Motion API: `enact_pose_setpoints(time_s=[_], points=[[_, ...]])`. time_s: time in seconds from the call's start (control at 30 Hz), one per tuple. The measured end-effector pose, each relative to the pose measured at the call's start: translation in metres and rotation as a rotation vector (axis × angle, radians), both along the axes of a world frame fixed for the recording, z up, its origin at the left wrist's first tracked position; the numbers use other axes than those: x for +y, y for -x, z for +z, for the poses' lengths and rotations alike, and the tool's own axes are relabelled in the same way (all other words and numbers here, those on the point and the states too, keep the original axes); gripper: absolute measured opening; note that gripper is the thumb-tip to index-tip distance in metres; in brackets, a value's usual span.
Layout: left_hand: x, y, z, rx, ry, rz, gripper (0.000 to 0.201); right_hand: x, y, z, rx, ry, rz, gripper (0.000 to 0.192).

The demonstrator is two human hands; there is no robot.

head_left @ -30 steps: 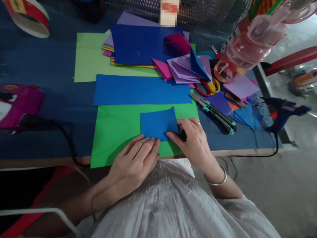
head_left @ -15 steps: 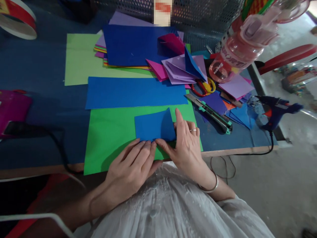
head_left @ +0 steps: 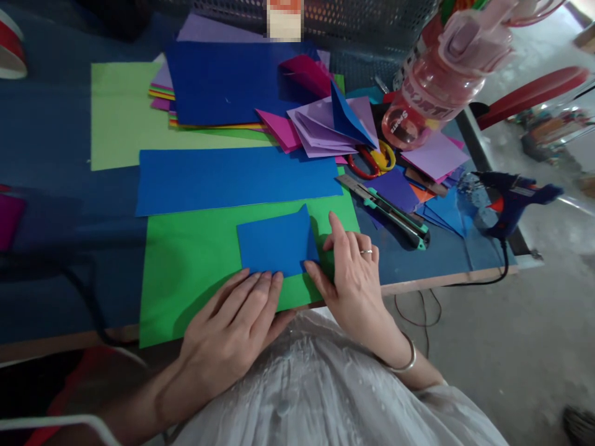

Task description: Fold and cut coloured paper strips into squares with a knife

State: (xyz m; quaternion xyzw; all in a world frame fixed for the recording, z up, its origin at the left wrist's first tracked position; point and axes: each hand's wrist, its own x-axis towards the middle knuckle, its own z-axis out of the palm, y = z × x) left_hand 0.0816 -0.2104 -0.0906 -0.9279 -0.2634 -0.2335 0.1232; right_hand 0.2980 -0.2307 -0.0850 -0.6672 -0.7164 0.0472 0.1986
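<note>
A blue-topped table (head_left: 60, 204) with a bare wooden front edge carries the paperwork. At its centre lies a large green sheet (head_left: 195, 266), overhanging the near edge. At 12 o'clock from it sits a long blue strip (head_left: 232, 179), then a pale green sheet (head_left: 121, 124) under a stack of coloured papers (head_left: 223, 80). At 3 o'clock lie a utility knife (head_left: 385, 210), scissors (head_left: 372, 161) and a glue gun (head_left: 511, 198).

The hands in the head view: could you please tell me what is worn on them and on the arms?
The right hand has a thin silver ring and a silver bangle at the wrist. The left hand and its forearm are bare.
</note>
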Motion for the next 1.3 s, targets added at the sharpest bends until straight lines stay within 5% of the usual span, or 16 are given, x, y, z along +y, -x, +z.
enact_pose_setpoints(time_s=[0.43,0.73,1.3], points=[[0.000,-0.002,0.000,-0.012,-0.037,0.017,0.043,-0.008,-0.011,-0.005,-0.057,-0.084,-0.031,0.078],[-0.003,-0.003,-0.004,-0.006,-0.074,0.038,0.038,-0.017,0.001,-0.008,0.117,-0.240,0.518,0.049],[-0.006,0.004,-0.008,-0.031,-0.024,0.061,0.039,-0.013,-0.014,-0.012,-0.004,-0.318,0.518,0.042]])
